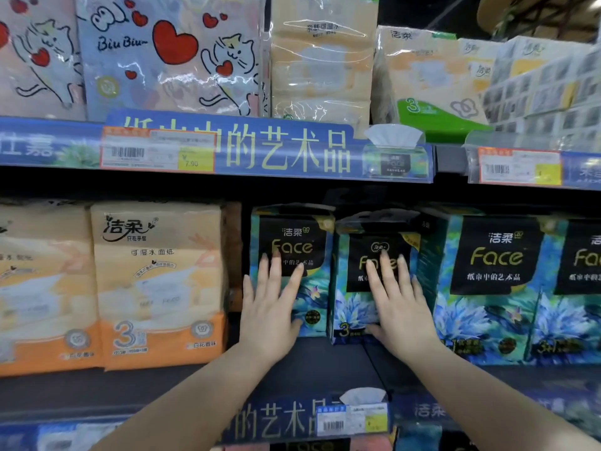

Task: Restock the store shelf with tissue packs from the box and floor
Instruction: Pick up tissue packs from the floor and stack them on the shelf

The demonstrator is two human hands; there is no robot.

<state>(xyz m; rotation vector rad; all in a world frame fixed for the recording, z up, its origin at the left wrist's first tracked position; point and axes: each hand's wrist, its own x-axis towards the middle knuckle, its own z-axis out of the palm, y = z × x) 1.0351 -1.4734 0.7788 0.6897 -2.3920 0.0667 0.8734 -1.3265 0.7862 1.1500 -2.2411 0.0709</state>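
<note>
Tissue packs wrapped in glossy dark film, printed with blue flowers and a black "Face" panel, are stood upright on the dark shelf, two of them side by side under the hands. The left hand is laid flat against the front of the left pack. Its fingers are straight and slightly fanned, the fingertips reach the black panel, and the thumb is stretched towards the pack's lower edge. Nothing is gripped. The right hand is pressed in the same way against the right pack, with straight fingers spread over the lettering and the thumb kept low by the bottom edge. Both bare forearms are extended forward from the bottom of the view and angled slightly towards each other.

Each pressed pack is a soft-edged block with a crumpled film flap at the top. Just right of the right hand, larger packs of the same dark floral print are lined up. Left of the left hand, across a narrow gap, pale orange packs in clear, shiny wrap are seen. Above the fingertips a blue plastic shelf strip with large characters and a price label is mounted, and cat-printed packs are stacked above it.
</note>
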